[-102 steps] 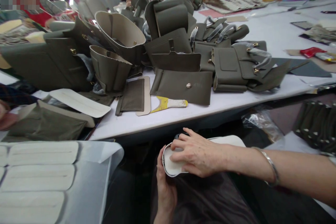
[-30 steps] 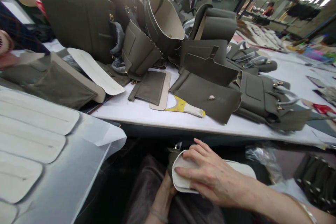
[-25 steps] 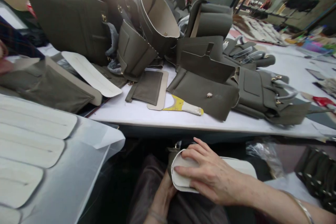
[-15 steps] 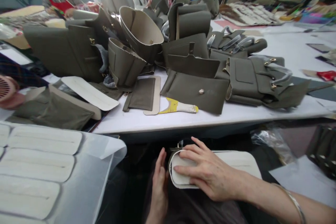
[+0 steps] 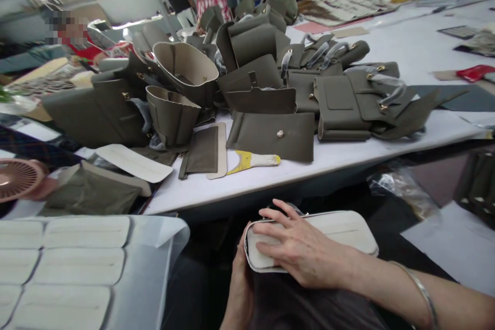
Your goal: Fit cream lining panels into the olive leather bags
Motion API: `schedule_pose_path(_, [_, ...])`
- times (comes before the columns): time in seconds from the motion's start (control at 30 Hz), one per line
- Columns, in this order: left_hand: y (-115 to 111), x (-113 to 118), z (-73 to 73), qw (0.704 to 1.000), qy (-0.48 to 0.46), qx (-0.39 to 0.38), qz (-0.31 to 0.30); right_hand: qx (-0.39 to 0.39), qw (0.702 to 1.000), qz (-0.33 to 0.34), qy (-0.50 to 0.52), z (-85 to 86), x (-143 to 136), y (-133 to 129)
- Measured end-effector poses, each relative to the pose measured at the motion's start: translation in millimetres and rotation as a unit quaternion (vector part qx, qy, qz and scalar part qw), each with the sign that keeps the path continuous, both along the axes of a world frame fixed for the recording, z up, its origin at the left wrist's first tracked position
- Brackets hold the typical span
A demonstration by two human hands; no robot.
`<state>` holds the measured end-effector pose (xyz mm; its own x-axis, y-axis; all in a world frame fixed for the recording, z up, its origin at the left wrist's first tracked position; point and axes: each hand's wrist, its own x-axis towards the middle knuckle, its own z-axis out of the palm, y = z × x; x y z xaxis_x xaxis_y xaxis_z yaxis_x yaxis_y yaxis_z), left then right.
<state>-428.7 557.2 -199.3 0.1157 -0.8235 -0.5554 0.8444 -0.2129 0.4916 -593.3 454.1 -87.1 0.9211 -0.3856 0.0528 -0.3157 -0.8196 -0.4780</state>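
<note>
Hands: right hand lies palm down on the pale oblong panel, fingers spread and lightly bent, gripping nothing. Left hand is half curled at the panel's 9 o'clock end, against the rim; far fingers hidden, so cannot tell how firm the hold is.

Position: panel lies face up, above the dark cloth, its long axis roughly 9 to 3 o'clock. Yellow-and-white scraper sits at 11 o'clock on the white table; similar pale pieces at 9 o'clock.

Risks (judged): a dark gap shows between panel and rim at the 9 o'clock end. Uneven pressure there could seat the panel crooked or pucker the rim. The 3 o'clock end has no fingers on it, so it could lift or swing if the right hand pushes hard. Fingertips could mark the pale face.

Versus half a second earlier: left hand stood upright just beside the rim; now it is against it. Right hand pose much the same. View has tilted; scraper unmoved on the table.
</note>
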Motion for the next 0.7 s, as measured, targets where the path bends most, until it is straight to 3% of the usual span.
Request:
schedule_pose_path(0.13, [0, -4, 10.1, 1.000, 0.009, 0.000, 0.006, 0.021, 0.999, 0.032, -0.003, 0.5, 6, -4])
schedule_pose_path(0.43, [0, -4, 0.4, 0.997, 0.031, 0.074, 0.006, 0.124, 0.989, -0.059, -0.058, -7.3, 4, -5])
schedule_pose_path(0.7, [-4, 1, 2.3, 0.997, -0.011, 0.072, -0.004, 0.081, 0.991, -0.094, -0.059, -12.9, 16, 0])
